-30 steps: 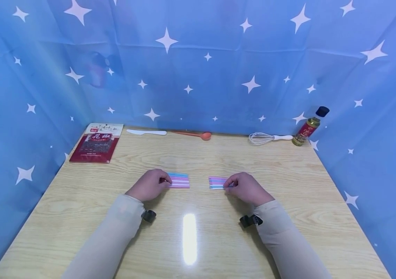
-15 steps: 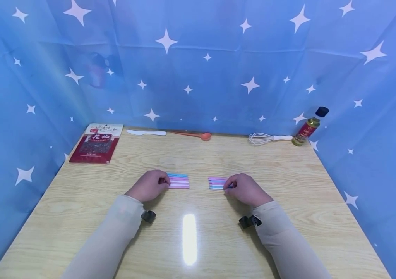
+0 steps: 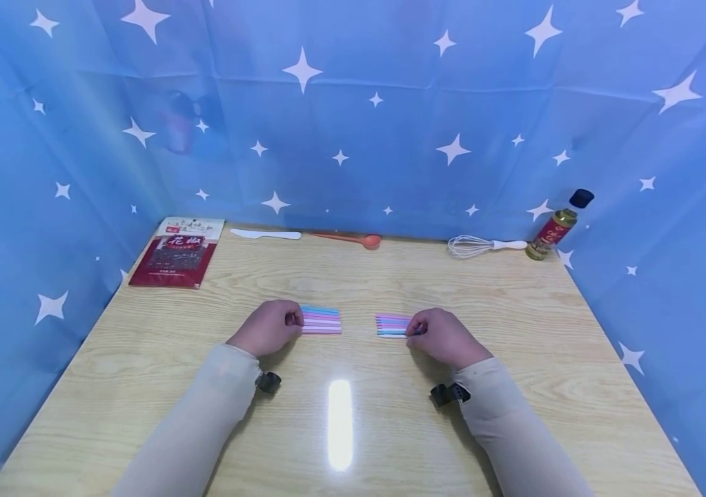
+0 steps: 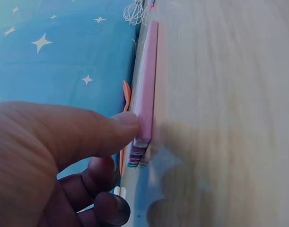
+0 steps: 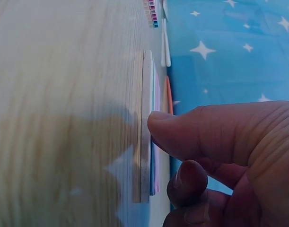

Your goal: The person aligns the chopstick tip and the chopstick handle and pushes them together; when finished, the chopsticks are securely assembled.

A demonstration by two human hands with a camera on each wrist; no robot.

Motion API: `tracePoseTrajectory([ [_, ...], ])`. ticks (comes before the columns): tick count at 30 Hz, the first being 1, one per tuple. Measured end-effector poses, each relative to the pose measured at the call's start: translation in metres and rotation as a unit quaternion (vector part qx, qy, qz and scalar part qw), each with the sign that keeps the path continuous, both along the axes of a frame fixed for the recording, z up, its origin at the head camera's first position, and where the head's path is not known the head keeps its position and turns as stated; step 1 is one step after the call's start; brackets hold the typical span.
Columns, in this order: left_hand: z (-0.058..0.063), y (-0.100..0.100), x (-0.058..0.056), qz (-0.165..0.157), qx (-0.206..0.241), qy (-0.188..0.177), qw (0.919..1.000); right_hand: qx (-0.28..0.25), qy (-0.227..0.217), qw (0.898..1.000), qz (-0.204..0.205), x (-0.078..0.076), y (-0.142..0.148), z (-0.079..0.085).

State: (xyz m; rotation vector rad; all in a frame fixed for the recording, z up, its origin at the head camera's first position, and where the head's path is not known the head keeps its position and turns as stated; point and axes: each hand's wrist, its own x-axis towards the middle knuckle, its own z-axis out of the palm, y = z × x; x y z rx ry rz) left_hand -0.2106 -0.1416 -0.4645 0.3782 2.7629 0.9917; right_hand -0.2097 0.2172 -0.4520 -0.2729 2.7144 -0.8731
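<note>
Two flat rows of thin pastel sticks lie on the wooden table with a gap between them. My left hand (image 3: 270, 328) is at the outer end of the left row (image 3: 323, 321). In the left wrist view its thumb (image 4: 118, 125) presses the side of the pink edge stick (image 4: 148, 85), while other fingers curl below. My right hand (image 3: 442, 337) pinches near the outer end of the right row (image 3: 392, 324). Seen from the right wrist, the thumb (image 5: 165, 124) touches the white edge stick (image 5: 146, 94). The index fingers' contact is mostly hidden.
Along the back edge lie a red spice packet (image 3: 177, 259), a white knife (image 3: 266, 235), an orange spoon (image 3: 370, 241) and a whisk (image 3: 471, 246). An oil bottle (image 3: 553, 231) stands at the back right. Blue star-printed cloth (image 3: 353, 117) encloses the table's back and sides.
The head view has shifted slightly. Both hands have slid a little outward along their rows, showing slightly more of the sticks; the rows keep their places.
</note>
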Motion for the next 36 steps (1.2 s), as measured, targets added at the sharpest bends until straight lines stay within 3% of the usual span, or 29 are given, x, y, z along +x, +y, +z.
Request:
tracePoseTrajectory([
  [16,0.0030,0.0022,0.0007,0.012,-0.032,-0.009,0.9994,0.047,-0.015,0.999,-0.011,0.0035,-0.0026,0.0044],
  [31,0.0045,0.0046,0.0021,0.003,-0.068,-0.006,0.9977,0.040,-0.002,0.999,0.011,0.0032,-0.0040,0.0021],
  [36,0.0039,0.0049,0.0025,-0.003,-0.061,-0.012,0.9980,0.033,0.003,0.999,0.018,0.0030,-0.0040,0.0020],
])
